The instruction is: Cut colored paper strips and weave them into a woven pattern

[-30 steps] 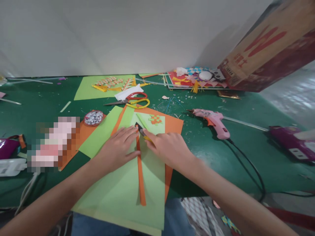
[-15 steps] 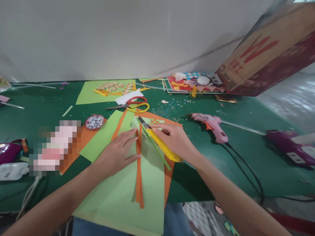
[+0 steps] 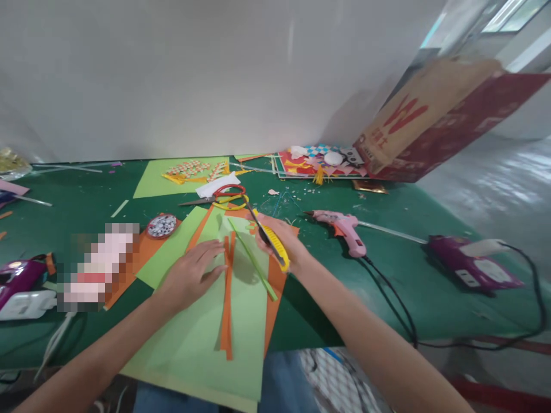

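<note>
A yellow box cutter is gripped in my right hand, raised over the right side of the paper with its blade pointing away from me. My left hand lies with fingers stretched out on the light green sheet, its fingertips at the orange paper strips. Two such strips lie side by side, apart at the near end. Between the hands, a narrow green strip lies slantwise. Partly behind my right hand, a small orange-and-green woven piece shows.
Beyond the paper lie red-and-yellow scissors. A pink glue gun with its cord rests to the right, near a purple power strip. On the left are a round tub of googly eyes and a blurred-out object. A paper bag leans back right.
The box cutter has come off the orange strip and moved up and right in my right hand. One orange strip now shows as two. My left hand has slid slightly left off them.
</note>
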{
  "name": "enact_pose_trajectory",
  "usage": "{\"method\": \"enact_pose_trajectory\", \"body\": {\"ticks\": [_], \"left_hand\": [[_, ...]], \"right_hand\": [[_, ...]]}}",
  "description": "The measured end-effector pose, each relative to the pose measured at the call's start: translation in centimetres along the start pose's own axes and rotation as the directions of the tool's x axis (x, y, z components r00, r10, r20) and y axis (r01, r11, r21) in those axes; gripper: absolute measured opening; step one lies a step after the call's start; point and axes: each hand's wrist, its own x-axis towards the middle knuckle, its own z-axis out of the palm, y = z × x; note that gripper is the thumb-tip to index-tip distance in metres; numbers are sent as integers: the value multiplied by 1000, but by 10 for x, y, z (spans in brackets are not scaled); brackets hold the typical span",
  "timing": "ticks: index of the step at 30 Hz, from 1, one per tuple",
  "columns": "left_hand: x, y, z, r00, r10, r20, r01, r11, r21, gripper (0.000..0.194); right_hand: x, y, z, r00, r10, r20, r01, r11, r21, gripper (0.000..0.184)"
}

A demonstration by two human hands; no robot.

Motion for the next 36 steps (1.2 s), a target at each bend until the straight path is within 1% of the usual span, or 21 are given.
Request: {"method": "enact_pose_trajectory", "body": {"ticks": [4, 6, 7, 9, 13, 19, 24, 26, 28, 29, 31, 33, 35, 36], "left_hand": [[-1, 3, -3, 994, -8, -106, 7, 1000, -15, 24], [-2, 3, -4, 986, -6, -168, 8, 1000, 7, 23], [-3, 4, -5, 984, -13, -178, 19, 999, 29, 23], [-4, 4, -6, 981, -8, -192, 20, 998, 65, 27], [-4, 7, -9, 979, -4, -203, 22, 996, 86, 35], [-5, 11, -10, 984, -10, -179, 26, 996, 88, 39], [-5, 11, -10, 993, -18, -121, 23, 999, 43, 25], [-4, 10, -10, 993, -9, -116, 14, 999, 45, 21], [-2, 9, -9, 993, 25, -113, -19, 998, 53, 20], [-1, 9, -8, 994, 62, -94, -57, 997, 60, 21], [2, 9, -4, 986, 167, -5, -166, 983, 79, 26], [3, 10, 0, 955, 269, 122, -281, 955, 93, 33], [1, 9, 3, 925, 313, 213, -339, 936, 95, 36], [-1, 7, 3, 925, 305, 228, -334, 937, 103, 37]], "right_hand": [[2, 5, 2, 999, 0, 45, 4, 996, -88, 46], [2, 5, 1, 997, -24, 69, 32, 992, -124, 41], [2, 5, 1, 996, -35, 80, 45, 990, -131, 40], [2, 4, -1, 995, -39, 90, 51, 989, -139, 41], [3, 1, -3, 993, -15, 113, 32, 989, -146, 44], [2, -1, -1, 994, -4, 106, 19, 990, -143, 38], [5, 3, 0, 995, 1, 96, 12, 991, -134, 36], [6, 4, -1, 995, -5, 99, 17, 992, -128, 38], [8, 6, -2, 994, -17, 105, 30, 992, -121, 39], [8, 7, -2, 994, -25, 107, 37, 992, -117, 39], [10, 9, -4, 993, -37, 110, 49, 993, -108, 40], [11, 10, -5, 992, -41, 117, 53, 993, -104, 41], [12, 11, -6, 991, -40, 126, 54, 993, -106, 41], [12, 11, -6, 991, -39, 130, 54, 993, -109, 41]]}}
